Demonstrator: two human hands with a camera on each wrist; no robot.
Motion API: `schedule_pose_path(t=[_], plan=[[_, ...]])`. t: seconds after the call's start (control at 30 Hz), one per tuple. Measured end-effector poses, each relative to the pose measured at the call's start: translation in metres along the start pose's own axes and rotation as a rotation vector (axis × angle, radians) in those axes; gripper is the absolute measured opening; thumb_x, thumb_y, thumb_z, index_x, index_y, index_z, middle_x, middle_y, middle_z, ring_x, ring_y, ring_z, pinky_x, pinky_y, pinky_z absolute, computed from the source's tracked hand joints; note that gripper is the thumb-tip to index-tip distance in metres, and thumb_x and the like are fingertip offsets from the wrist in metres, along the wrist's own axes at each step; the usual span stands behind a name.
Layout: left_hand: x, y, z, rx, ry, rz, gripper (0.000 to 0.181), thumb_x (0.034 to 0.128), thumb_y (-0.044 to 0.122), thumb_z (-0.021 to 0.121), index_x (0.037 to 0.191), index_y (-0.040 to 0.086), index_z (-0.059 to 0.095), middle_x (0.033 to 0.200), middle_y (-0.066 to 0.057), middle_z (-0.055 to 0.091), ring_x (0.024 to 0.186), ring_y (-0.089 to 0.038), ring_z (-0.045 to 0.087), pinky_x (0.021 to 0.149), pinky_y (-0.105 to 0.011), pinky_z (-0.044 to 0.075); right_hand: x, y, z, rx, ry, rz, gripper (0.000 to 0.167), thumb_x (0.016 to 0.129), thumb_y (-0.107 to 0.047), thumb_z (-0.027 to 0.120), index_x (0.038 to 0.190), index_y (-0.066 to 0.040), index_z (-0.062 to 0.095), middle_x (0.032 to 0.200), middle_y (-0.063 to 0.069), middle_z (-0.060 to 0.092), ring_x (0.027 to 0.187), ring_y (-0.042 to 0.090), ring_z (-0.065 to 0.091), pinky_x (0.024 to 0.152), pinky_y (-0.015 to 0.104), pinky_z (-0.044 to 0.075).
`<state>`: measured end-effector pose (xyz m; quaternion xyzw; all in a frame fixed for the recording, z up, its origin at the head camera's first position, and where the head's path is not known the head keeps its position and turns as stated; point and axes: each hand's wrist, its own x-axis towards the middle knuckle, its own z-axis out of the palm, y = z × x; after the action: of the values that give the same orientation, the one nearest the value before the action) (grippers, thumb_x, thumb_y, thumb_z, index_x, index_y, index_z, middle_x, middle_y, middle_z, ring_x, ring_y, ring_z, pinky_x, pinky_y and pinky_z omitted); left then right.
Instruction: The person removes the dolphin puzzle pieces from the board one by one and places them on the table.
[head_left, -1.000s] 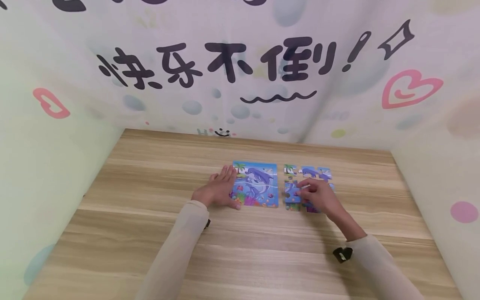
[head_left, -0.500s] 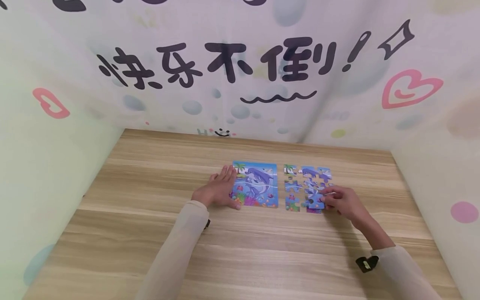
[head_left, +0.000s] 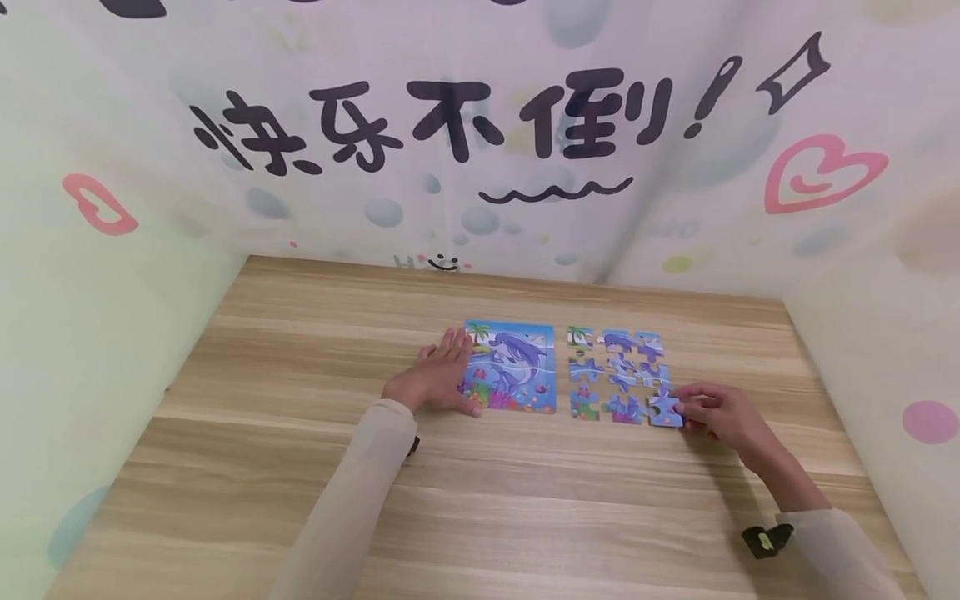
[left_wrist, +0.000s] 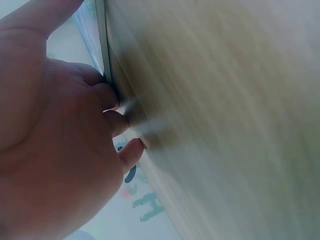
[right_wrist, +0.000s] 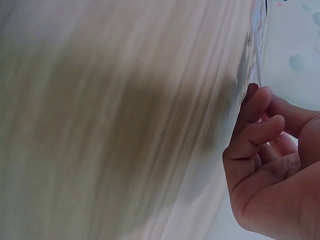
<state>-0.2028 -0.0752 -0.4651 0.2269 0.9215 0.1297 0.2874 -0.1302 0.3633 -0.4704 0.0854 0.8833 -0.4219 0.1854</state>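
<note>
In the head view a dolphin puzzle board (head_left: 512,367) lies flat near the middle of the table. My left hand (head_left: 437,375) rests on its left edge with fingers straight. Right of the board, several loose puzzle pieces (head_left: 621,371) sit in rows, parted by small gaps. My right hand (head_left: 723,417) pinches a blue puzzle piece (head_left: 664,410) by its right side, at the near right corner of those rows. The right wrist view shows thumb and forefinger meeting at the thin piece (right_wrist: 258,65), the other fingers curled. Fingers (left_wrist: 116,124) of the left hand touch the tabletop in the left wrist view.
The wooden table (head_left: 525,517) ends at a white printed curtain (head_left: 450,183) behind it. Pale walls (head_left: 885,350) close in on the left and right sides. A black strap (head_left: 767,540) sits at the right wrist.
My right hand has carried the puzzle piece rightward, from over the left column to the near right corner, uncovering the other pieces. The left hand has stayed on the board.
</note>
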Motion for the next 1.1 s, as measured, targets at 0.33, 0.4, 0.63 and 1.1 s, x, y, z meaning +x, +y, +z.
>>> schedule_pose_path(t=[0.33,0.4,0.63,1.1], plan=[[-0.001,0.001,-0.002,-0.009,0.001,0.006,0.118,0.0844,0.056,0.071,0.158,0.004,-0.005,0.165,-0.013,-0.015,0.152,-0.027,-0.017,0.122,-0.051,0.000,0.004,0.007,0.004,-0.090,0.060,-0.028,0.035,0.095,-0.025,0.068,0.117,0.001,0.067,0.085,0.005,0.068,0.067,0.014,0.056,0.054,0.026,0.046],[-0.001,0.001,-0.002,-0.011,0.000,0.005,0.118,0.0845,0.056,0.071,0.158,0.004,-0.005,0.165,-0.013,-0.015,0.152,-0.028,-0.017,0.122,-0.051,0.000,0.005,0.007,0.007,-0.126,0.083,-0.047,0.032,0.094,-0.023,0.069,0.115,0.001,0.067,0.086,0.007,0.068,0.066,0.014,0.057,0.053,0.026,0.046],[-0.002,0.000,-0.001,-0.010,0.004,-0.003,0.118,0.0840,0.055,0.071,0.158,0.003,-0.004,0.165,-0.014,-0.014,0.152,-0.029,-0.016,0.122,-0.051,0.000,0.009,0.005,0.012,-0.264,0.118,-0.124,0.021,0.092,-0.012,0.070,0.107,0.002,0.069,0.086,0.010,0.067,0.070,0.016,0.056,0.052,0.024,0.047],[0.004,-0.004,0.003,-0.023,0.007,-0.007,0.118,0.0832,0.054,0.073,0.158,0.003,-0.003,0.165,-0.015,-0.014,0.152,-0.029,-0.016,0.122,-0.052,0.000,0.013,0.014,0.011,-0.082,0.057,-0.091,0.033,0.092,-0.014,0.070,0.119,0.004,0.065,0.085,0.007,0.066,0.070,0.010,0.058,0.060,0.024,0.051]])
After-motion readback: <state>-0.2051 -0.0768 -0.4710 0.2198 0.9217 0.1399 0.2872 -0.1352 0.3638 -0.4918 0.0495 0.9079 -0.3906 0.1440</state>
